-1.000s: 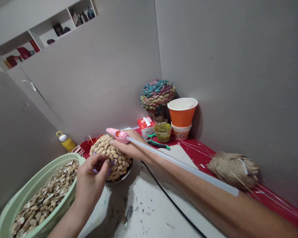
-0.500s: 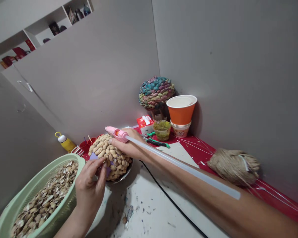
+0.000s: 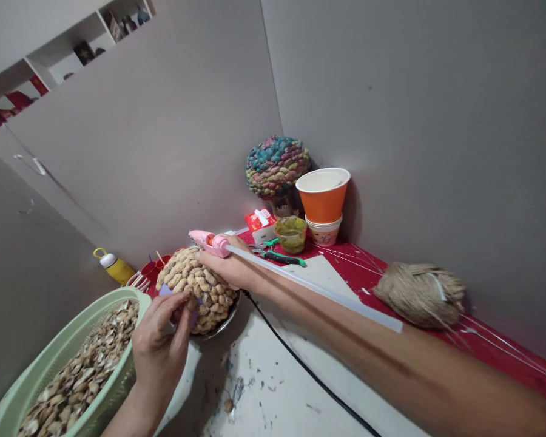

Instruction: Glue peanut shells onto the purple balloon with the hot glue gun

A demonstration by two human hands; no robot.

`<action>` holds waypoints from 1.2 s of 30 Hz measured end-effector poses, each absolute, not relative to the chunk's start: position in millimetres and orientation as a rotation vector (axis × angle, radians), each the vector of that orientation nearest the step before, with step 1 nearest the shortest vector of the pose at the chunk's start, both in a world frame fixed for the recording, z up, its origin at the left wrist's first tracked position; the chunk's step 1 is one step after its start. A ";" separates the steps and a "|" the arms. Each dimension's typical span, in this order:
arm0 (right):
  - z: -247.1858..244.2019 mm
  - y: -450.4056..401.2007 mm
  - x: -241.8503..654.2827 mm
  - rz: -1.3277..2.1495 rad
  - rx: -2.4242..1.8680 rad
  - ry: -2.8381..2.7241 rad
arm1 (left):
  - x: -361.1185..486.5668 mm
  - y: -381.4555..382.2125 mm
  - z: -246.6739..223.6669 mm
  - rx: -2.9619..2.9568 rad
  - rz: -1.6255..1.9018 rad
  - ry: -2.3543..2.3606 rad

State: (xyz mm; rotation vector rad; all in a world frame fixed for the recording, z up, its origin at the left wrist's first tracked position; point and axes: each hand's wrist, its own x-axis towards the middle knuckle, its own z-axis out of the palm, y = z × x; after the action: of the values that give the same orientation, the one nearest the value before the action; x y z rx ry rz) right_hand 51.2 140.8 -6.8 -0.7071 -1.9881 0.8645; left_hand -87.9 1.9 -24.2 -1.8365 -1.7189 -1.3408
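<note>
The left hand (image 3: 159, 340) bends in at the near left of the peanut-covered dome (image 3: 182, 273), thumb and forefinger drawn close together at its surface. From the dome's right, the right forearm (image 3: 346, 340) stretches toward it, the right hand (image 3: 232, 267) gripping at its upper right, thumb pointing across it.

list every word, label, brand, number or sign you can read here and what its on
None can be read with certainty.
Red-and-white packet: pale marks on the red part, too small to read.
Stacked paper cups: small printed marks, too blurred to tell lettering from pattern.
Dark box on the shelf: a pale mark, too small to make out.
Pink glue gun: no legible text.
</note>
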 end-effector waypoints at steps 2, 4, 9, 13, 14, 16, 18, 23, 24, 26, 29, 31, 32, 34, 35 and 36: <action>-5.1 139.3 52.0 0.857 -0.716 -1.963 | -88.5 2.1 -23.9 -1.843 -1.356 -1.738; -3.8 138.4 52.5 0.855 -0.720 -1.943 | -88.9 2.2 -23.9 -1.840 -1.335 -1.749; -5.0 140.4 51.2 0.838 -0.713 -1.968 | -88.5 2.0 -24.9 -1.772 -1.409 -1.878; -9.1 143.8 48.8 0.834 -0.685 -2.013 | -91.2 1.7 -27.2 -1.749 -1.485 -1.949; -9.8 144.2 48.3 0.835 -0.683 -2.019 | -92.3 1.6 -27.6 -1.773 -1.462 -1.927; -10.2 144.5 47.8 0.832 -0.682 -2.025 | -94.0 1.5 -27.8 -1.814 -1.398 -1.859; -9.1 144.1 47.7 0.825 -0.687 -2.019 | -94.4 1.3 -27.3 -1.835 -1.321 -1.781; -4.6 142.7 48.5 0.795 -0.724 -1.985 | -92.5 0.7 -27.3 -1.851 -0.999 -1.574; -4.2 142.6 48.7 0.790 -0.726 -1.982 | -92.9 0.7 -28.1 -1.849 -0.932 -1.537; -4.2 142.5 48.5 0.787 -0.722 -1.981 | -95.3 1.1 -30.3 -1.845 -0.819 -1.472; -5.9 143.2 47.1 0.783 -0.723 -1.974 | -100.8 3.1 -32.8 -1.852 -0.761 -1.354; -7.3 143.9 45.5 0.777 -0.732 -1.965 | -103.4 4.6 -33.3 -1.877 -0.782 -1.300; -7.9 144.3 44.6 0.773 -0.735 -1.960 | -104.1 5.1 -33.2 -1.892 -0.808 -1.291; -8.6 144.8 43.2 0.768 -0.731 -1.957 | -104.8 5.2 -33.0 -1.915 -0.878 -1.328; -8.8 144.9 42.8 0.765 -0.727 -1.958 | -105.1 4.7 -33.2 -1.922 -0.922 -1.352; -8.8 144.9 42.6 0.763 -0.723 -1.958 | -105.5 3.8 -33.6 -1.924 -0.964 -1.375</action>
State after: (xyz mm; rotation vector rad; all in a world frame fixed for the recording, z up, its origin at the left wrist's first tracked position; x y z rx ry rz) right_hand 42.6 144.9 -8.8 -0.7232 -1.9584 0.7630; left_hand -105.5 3.8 -33.6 -1.9240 -1.3753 -0.9640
